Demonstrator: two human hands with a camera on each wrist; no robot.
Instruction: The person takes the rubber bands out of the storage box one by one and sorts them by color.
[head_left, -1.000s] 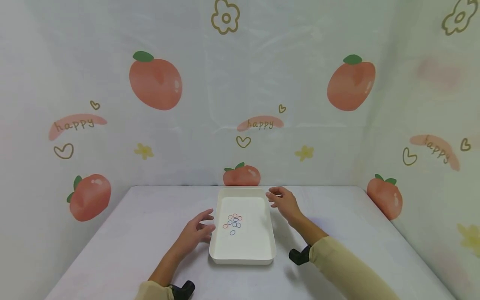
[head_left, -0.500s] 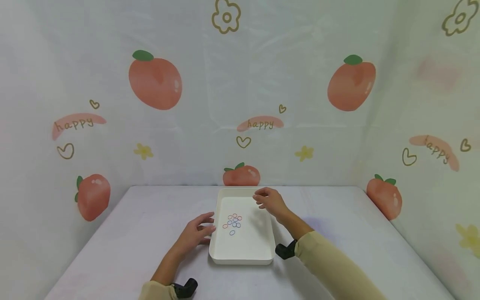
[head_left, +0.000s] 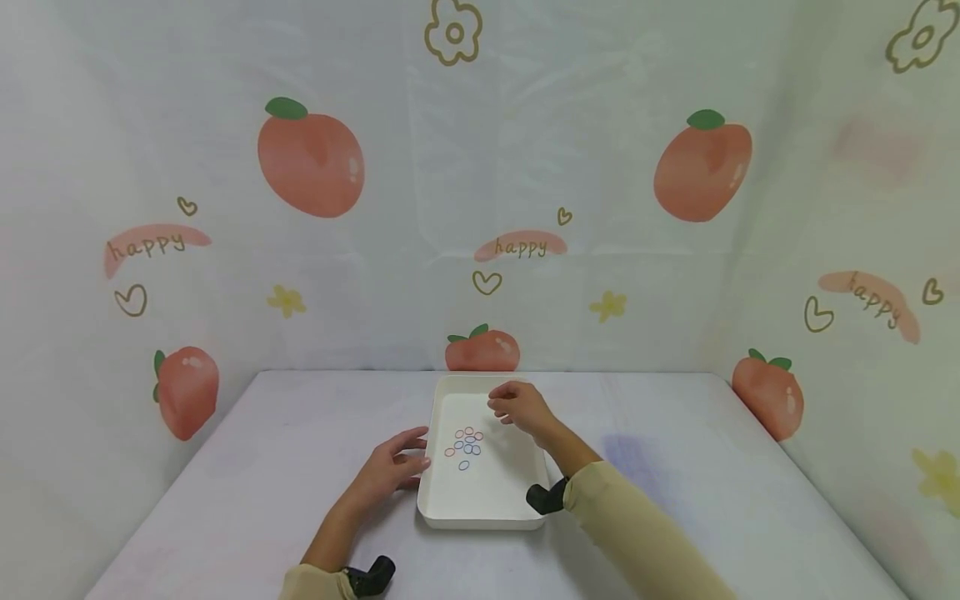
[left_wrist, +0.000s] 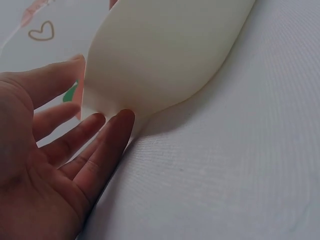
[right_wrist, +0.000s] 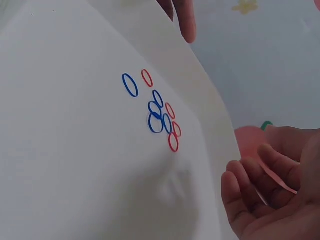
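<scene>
Head view: a white rectangular tray (head_left: 498, 498) lies on the table between the two hands. The left hand (head_left: 385, 468) stands at its near-left wall, fingers parted and slightly bent, gripping nothing. The right hand (head_left: 522, 407) hangs over the tray's far portion, fingers loosely curved, nothing visible in them. Four red rings (head_left: 469, 431) and five blue rings (head_left: 464, 466) lie on the tray floor, left of the right fingertips and nearer the person; they sit just right of the left fingertips. A beige sleeve (head_left: 637, 529) covers the right forearm.

Left wrist view: the left fingertips are spread against the tray's outer wall, without closing round it.

Right wrist view: the right fingers are half bent with the thumb apart, holding nothing. The rings lie clear of these fingers, several overlapping, others separate. Part of the left hand shows at the opposite rim.
</scene>
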